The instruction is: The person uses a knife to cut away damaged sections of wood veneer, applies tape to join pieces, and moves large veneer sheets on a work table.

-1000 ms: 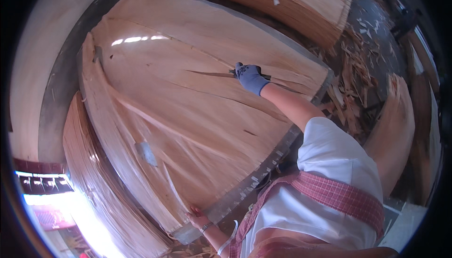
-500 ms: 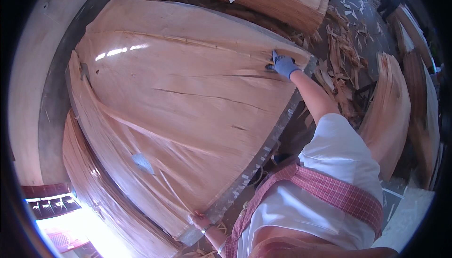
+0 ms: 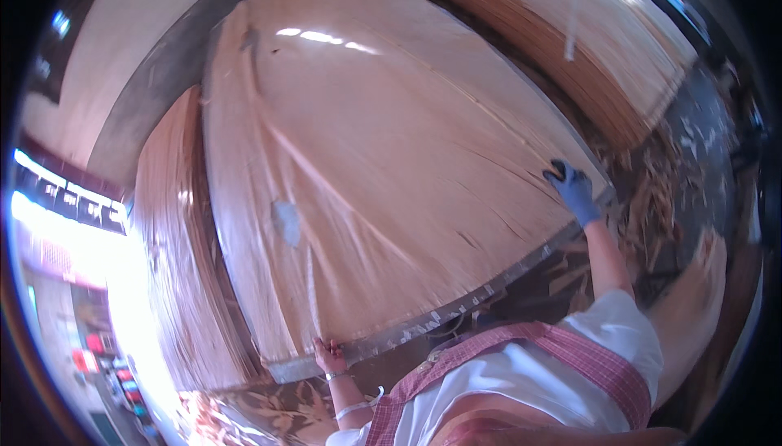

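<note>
A large, thin, tan wood veneer sheet (image 3: 407, 145) lies wrinkled on a broad stack in front of me. My left hand (image 3: 330, 358), bare, is closed on its near edge at the left, where a pale narrow crease runs up from the fingers. At the right corner rests my right hand (image 3: 574, 189) in a blue glove with dark fingertips. Its fingers are bent and apart on the sheet, beside the near end of a long thin ridge. Short splits show left of the glove. A pale grey hole or patch (image 3: 286, 223) marks the sheet's left half.
Another veneer stack (image 3: 175, 242) stands close on the left, and a further one (image 3: 562, 30) lies beyond on the right. Torn veneer scraps (image 3: 652, 193) litter the floor at the right. A curved veneer bundle (image 3: 692, 307) leans at the far right.
My view has turned, so the sheet and stacks sit differently in it. Both hands remain at about the same places on the sheet; the gloved fingers are more bent.
</note>
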Demonstrator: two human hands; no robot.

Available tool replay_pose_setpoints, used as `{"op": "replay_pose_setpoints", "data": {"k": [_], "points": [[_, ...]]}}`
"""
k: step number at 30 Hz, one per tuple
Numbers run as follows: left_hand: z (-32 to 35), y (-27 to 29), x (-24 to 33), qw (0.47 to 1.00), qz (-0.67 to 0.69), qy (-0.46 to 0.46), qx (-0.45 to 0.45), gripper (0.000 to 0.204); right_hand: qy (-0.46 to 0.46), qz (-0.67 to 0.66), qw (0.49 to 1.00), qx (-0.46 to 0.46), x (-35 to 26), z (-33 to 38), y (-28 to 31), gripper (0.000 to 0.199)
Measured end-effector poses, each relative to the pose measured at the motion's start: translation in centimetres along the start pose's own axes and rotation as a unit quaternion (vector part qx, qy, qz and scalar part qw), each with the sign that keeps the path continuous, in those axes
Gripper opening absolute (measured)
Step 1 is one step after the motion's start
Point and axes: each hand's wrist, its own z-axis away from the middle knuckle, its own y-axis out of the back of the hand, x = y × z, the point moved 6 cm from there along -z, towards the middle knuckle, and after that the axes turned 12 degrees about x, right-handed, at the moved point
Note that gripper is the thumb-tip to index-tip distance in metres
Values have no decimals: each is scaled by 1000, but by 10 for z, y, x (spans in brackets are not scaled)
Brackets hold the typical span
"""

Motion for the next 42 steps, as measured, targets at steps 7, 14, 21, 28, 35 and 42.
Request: {"op": "replay_pose_setpoints", "data": {"k": [7,14,21,28,35,42], "points": [[28,-8,-3,999,22,-18,17,32,-332,-271,857,-288,-140,80,-13,32],[35,-25,-6,999,47,10,-14,36,113,-35,991,69,-102,188,-8,37],[26,-11,-7,997,70,30,-20,39,-33,-246,960,-130,-149,229,-6,32],[19,-9,-5,997,71,23,-30,38,-338,-430,734,-402,-343,160,-44,33],[34,-12,1,995,81,41,-40,33,-318,-428,743,-404,-410,134,-79,37],[37,-11,2,994,79,63,-40,29,-329,-404,736,-433,-377,185,-47,37]]}}
